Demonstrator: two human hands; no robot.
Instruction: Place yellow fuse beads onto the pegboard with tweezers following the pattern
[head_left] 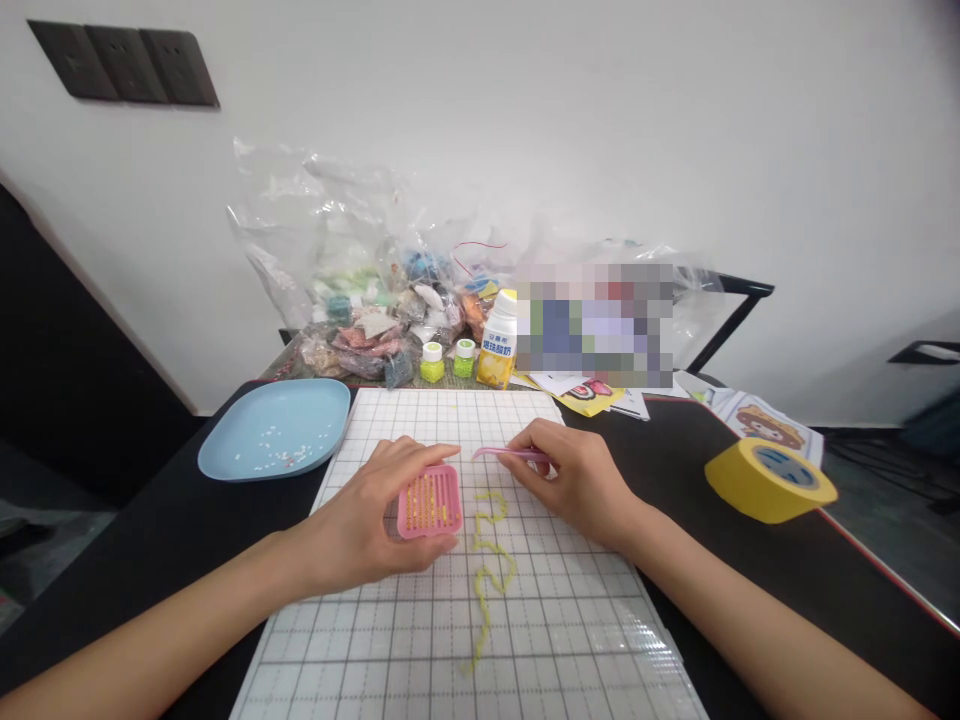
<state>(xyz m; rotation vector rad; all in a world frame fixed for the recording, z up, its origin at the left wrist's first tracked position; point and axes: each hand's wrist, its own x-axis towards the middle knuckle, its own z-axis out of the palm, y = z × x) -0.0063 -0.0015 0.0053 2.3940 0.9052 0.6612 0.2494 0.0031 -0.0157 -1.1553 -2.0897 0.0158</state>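
Observation:
My left hand (375,510) grips a small pink slotted tray (430,502) by its left side, thumb below and index finger above. Yellow beads or bits sit in several of its slots. My right hand (570,475) pinches a thin pink-purple tool with a bent tip (517,455), perhaps tweezers, pointing left toward the tray but apart from it. Between and below my hands, a wavy yellow-green strand (484,585), which looks like strung beads, lies on the white gridded board (360,650).
A light blue plate (247,425) with scattered white bits stands at left. Behind the board are two small jars of green beads (433,365), a yellow-and-white bottle (499,345) and plastic bags of materials (360,320). A yellow tape roll (750,485) lies at right.

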